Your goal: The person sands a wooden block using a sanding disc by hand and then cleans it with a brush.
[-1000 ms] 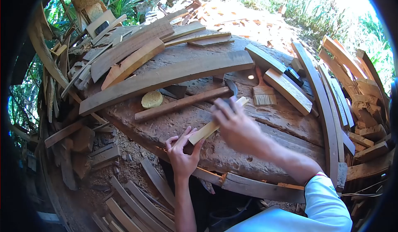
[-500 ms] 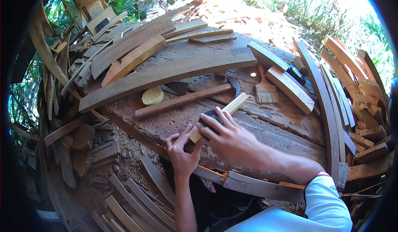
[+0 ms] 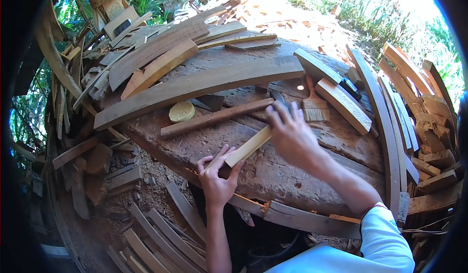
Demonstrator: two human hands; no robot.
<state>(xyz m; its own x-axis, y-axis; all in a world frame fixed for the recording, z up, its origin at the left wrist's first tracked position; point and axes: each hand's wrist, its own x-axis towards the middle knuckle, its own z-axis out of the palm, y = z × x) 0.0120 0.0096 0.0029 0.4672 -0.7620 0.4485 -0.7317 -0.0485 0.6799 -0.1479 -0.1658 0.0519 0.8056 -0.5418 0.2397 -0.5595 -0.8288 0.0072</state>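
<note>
My left hand grips the near end of a pale wooden strip between thumb and fingers, at the front of the workbench. Over the far end of this strip is my right hand, closed around a dark, rounded pad that is mostly hidden by the fingers. Just beyond the right hand lies a hammer with a long wooden handle, its dark head partly covered by the fingers. A paintbrush with pale bristles rests to the right of that hand.
A long board lies across the worn wooden bench. A round yellowish piece sits left of the hammer handle. Short timber and long planks line the right side. Stacked offcuts and curved slats stand at the left and below.
My right hand has slid away from me along the strip, from its near half to its far end, taking the dark pad along. My left hand stays at the near end.
</note>
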